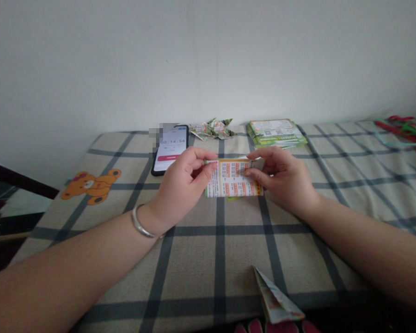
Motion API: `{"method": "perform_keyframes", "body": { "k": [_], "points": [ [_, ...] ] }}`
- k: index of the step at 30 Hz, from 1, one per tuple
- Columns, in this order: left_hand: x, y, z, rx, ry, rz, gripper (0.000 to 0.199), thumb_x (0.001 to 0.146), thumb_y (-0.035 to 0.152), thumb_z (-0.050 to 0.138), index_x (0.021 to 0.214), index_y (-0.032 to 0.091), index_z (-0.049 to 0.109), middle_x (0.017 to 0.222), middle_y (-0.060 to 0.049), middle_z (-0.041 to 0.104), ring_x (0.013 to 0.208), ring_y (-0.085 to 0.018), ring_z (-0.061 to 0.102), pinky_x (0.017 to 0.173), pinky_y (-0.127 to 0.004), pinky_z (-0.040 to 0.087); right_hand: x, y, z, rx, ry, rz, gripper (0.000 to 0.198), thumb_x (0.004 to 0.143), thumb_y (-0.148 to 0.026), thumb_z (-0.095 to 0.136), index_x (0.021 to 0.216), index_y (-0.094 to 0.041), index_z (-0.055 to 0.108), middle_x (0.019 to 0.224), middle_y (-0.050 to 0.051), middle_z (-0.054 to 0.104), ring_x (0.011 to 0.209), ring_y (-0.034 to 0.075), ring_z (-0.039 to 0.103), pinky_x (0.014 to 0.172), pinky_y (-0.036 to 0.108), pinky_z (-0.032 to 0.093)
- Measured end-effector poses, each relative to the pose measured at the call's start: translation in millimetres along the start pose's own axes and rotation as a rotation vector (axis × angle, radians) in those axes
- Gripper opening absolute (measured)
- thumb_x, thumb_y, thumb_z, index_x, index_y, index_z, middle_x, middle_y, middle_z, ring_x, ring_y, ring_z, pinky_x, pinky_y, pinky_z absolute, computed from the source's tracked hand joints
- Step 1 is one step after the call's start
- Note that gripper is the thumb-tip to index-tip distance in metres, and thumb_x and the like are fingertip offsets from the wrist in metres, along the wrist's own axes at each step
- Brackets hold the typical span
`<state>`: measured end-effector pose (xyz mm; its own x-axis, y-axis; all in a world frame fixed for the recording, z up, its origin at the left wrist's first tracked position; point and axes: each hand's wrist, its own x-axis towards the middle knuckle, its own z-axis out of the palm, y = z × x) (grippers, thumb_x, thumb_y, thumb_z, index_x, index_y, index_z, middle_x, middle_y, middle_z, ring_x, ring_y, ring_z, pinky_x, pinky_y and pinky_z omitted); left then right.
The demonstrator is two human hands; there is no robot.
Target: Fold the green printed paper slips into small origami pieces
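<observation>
This looks like a room in somebody's home. The desk (190,273) has a pale cloth (242,249) over it, with big dark checks, like a cloth for a family table. A flat orange teddy bear (99,185) is near its left edge. Behind is a plain, pale wall (208,60), like a house wall.

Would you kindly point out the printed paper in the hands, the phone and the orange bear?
Printed paper (231,179), head view: the middle of its printed face.
Phone (168,148), head view: the middle of its lit screen.
Orange bear (99,186), head view: its body.
</observation>
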<state>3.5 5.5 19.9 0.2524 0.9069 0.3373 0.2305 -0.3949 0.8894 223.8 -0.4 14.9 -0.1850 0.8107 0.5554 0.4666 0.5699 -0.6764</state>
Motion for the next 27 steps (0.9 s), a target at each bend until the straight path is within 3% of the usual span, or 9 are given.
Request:
{"method": "perform_keyframes", "body": {
  "k": [9, 12, 15, 19, 27],
  "points": [
    [0.5, 0.3, -1.8, 0.038, -0.014, 0.012, 0.013, 0.089, 0.027, 0.059, 0.098, 0.018, 0.053, 0.068, 0.002, 0.064, 0.057, -0.011, 0.063, 0.047, -0.02, 0.045, -1.6, 1.9, 0.3, -0.029, 0.047, -0.01, 0.017, 0.084, -0.023, 0.07, 0.1, -0.023, 0.071, 0.06, -0.006, 0.053, 0.048, 0.006, 0.042, 0.041, 0.02, 0.033],
    [0.7, -0.1, -0.9, 0.011, 0.001, 0.003, 0.014, 0.089, 0.025, 0.06, 0.098, 0.018, 0.053, 0.071, 0.001, 0.066, 0.06, -0.012, 0.065, 0.05, -0.02, 0.047, -1.8, 3.8, -0.8, -0.017, 0.045, -0.051, 0.019, 0.087, -0.022, 0.067, 0.105, -0.025, 0.072, 0.081, -0.001, 0.069, 0.064, 0.009, 0.058, 0.055, 0.021, 0.047],
    [0.4, -0.2, -0.1, -0.01, 0.011, 0.008, 0.013, 0.088, 0.024, 0.06, 0.097, 0.018, 0.053, 0.074, 0.0, 0.068, 0.063, -0.012, 0.066, 0.052, -0.02, 0.049, -1.6, 2.9, -2.4, -0.037, 0.019, -0.119, 0.021, 0.09, -0.018, 0.062, 0.106, -0.026, 0.073, 0.097, 0.001, 0.074, 0.082, 0.012, 0.065, 0.071, 0.025, 0.052],
    [0.2, -0.4, -0.1, -0.015, 0.012, 0.004, 0.015, 0.088, 0.025, 0.061, 0.097, 0.018, 0.053, 0.078, -0.001, 0.07, 0.066, -0.013, 0.068, 0.054, -0.021, 0.051, -1.3, -1.9, -4.1, -0.115, 0.023, -0.064, 0.027, 0.087, -0.021, 0.065, 0.113, -0.024, 0.071, 0.078, -0.002, 0.071, 0.056, 0.008, 0.053, 0.05, 0.022, 0.045],
    [1.8, -2.8, 0.4, -0.002, 0.035, 0.015, 0.011, 0.088, 0.022, 0.06, 0.097, 0.018, 0.054, 0.072, 0.001, 0.067, 0.059, -0.011, 0.065, 0.048, -0.019, 0.048, 0.2, -0.2, -1.3, -0.104, 0.015, -0.042, 0.021, 0.087, -0.023, 0.065, 0.106, -0.023, 0.074, 0.078, 0.001, 0.072, 0.055, 0.008, 0.053, 0.048, 0.022, 0.043]
  ]
}}
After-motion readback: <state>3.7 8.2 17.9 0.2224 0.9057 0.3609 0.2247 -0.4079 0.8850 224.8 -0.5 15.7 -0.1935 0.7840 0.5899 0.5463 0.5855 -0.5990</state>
